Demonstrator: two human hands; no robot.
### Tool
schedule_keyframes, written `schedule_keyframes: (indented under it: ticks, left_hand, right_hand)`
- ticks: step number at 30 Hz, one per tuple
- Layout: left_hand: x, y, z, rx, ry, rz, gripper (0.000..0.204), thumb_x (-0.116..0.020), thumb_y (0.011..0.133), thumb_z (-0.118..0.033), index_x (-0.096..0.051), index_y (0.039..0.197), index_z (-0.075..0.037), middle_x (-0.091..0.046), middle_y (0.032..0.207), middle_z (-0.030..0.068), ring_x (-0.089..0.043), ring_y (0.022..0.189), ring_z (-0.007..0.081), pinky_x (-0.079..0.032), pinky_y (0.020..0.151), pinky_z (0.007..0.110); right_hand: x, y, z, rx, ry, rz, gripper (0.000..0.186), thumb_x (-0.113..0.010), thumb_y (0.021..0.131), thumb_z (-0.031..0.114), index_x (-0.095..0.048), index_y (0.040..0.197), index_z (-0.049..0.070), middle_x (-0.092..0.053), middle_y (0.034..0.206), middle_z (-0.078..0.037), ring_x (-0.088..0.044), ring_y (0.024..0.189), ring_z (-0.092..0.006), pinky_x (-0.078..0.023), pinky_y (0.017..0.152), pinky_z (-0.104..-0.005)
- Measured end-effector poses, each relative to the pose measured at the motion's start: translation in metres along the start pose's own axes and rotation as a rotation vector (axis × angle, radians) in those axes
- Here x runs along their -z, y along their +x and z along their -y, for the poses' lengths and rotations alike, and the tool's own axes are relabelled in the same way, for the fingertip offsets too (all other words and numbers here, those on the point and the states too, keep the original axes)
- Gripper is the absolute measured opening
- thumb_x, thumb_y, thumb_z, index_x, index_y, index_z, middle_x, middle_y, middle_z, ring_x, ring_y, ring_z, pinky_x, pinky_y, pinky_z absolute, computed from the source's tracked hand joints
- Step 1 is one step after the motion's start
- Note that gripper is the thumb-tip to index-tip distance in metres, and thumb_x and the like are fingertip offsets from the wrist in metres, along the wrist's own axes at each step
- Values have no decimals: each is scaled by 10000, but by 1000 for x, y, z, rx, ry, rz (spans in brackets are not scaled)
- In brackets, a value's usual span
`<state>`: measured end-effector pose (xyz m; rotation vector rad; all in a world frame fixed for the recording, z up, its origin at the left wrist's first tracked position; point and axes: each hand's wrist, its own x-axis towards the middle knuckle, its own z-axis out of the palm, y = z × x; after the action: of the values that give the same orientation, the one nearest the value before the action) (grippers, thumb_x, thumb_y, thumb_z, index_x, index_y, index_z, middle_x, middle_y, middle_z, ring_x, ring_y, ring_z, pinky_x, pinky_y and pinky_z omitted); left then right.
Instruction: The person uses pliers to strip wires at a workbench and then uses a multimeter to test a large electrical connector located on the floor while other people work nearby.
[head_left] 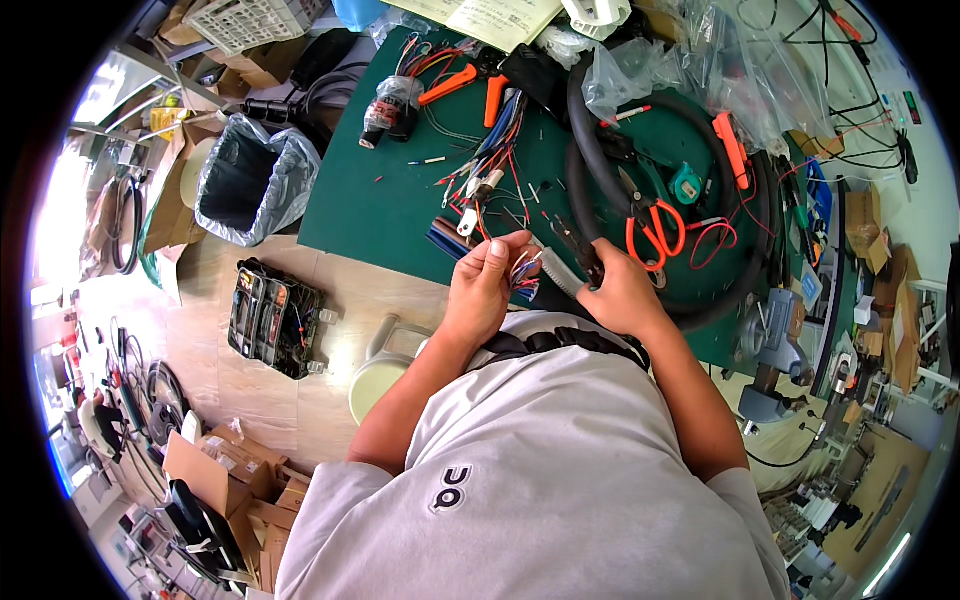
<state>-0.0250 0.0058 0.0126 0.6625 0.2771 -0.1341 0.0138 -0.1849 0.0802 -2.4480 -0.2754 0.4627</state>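
Observation:
At the near edge of the green work mat (pixel 345 205), my left hand (pixel 482 285) pinches thin coloured wires (pixel 524 276) between thumb and fingers. My right hand (pixel 625 292) is closed around dark-handled pliers (pixel 572 240), whose jaws point up and left, a little away from the wires. A grey corrugated sleeve (pixel 560 272) lies between the two hands. Beyond my left hand spreads a bundle of loose wires (pixel 500 140), some with metal lugs. Scissors with orange handles (pixel 655 235) lie to the right of the pliers, beside a thick black cable (pixel 590 190).
A teal tape measure (pixel 686 185) and an orange-handled tool (pixel 490 90) lie on the mat. Plastic bags (pixel 690 70) crowd the far right. A bench vise (pixel 775 340) stands right; a lined bin (pixel 240 195), a black organiser case (pixel 272 318) and a stool (pixel 378 385) are left.

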Motion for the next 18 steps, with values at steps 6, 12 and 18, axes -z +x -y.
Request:
schedule_keyframes:
  ticks: [6, 12, 18]
  left_hand:
    - [2, 0, -10, 2, 669, 193, 311, -480, 1040, -212, -627, 1115, 51, -678, 921, 52, -602, 799, 92, -509, 747, 262]
    - [-10, -2, -11, -78, 716, 283, 255, -507, 1023, -151, -648, 1148, 21, -695, 954, 41, -559, 867, 60, -486, 789, 243]
    - [-19, -5, -21, -68, 821, 329, 234, -490, 1003, -61, -646, 1155, 26, -714, 1018, 86, -597, 945, 76, -494, 849, 260]
  right_hand:
    - [10, 2, 15, 142, -102, 124, 329, -708, 672, 107, -534, 937, 18, -608, 884, -149, -616, 846, -371, -485, 719, -450]
    - [14, -1, 12, 223, -187, 124, 352, -717, 659, 109, -519, 940, 34, -592, 864, -144, -602, 859, -371, -485, 751, -453]
    - [14, -4, 10, 251, -235, 104, 351, -720, 654, 108, -518, 931, 31, -593, 858, -144, -605, 851, -361, -487, 755, -452]
